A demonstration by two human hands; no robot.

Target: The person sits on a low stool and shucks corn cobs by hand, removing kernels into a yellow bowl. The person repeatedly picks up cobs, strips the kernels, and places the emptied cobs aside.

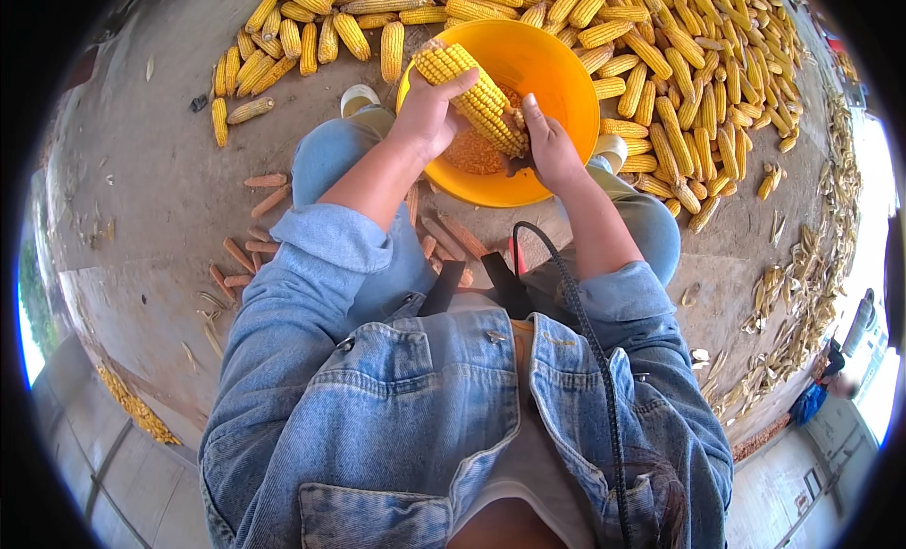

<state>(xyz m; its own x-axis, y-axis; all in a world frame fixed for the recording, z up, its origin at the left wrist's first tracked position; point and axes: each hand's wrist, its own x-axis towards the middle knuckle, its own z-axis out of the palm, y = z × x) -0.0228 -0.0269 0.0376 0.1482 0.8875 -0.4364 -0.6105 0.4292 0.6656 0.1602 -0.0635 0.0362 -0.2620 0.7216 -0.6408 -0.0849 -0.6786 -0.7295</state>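
An ear of yellow corn (471, 89) is held aslant over a yellow plastic bucket (566, 82). My left hand (432, 117) grips the ear along its upper part, thumb across the kernels. At the lower end, my right hand (555, 145) closes around the tip with its thumb raised, and its fingers are partly hidden in shadow. A dark brown patch shows beneath those fingers; what it is I cannot tell. Loose corn kernels (474, 154) cover the bottom of the bucket, which stands between my knees.
A big heap of unshelled corn ears (679, 89) spreads behind and right of the bucket. Bare cobs (265, 202) lie on the concrete floor (156, 166) at left, with more cobs (453, 234) under me. Dry husks (786, 301) line the right side. A black cable (584, 301) hangs down my front.
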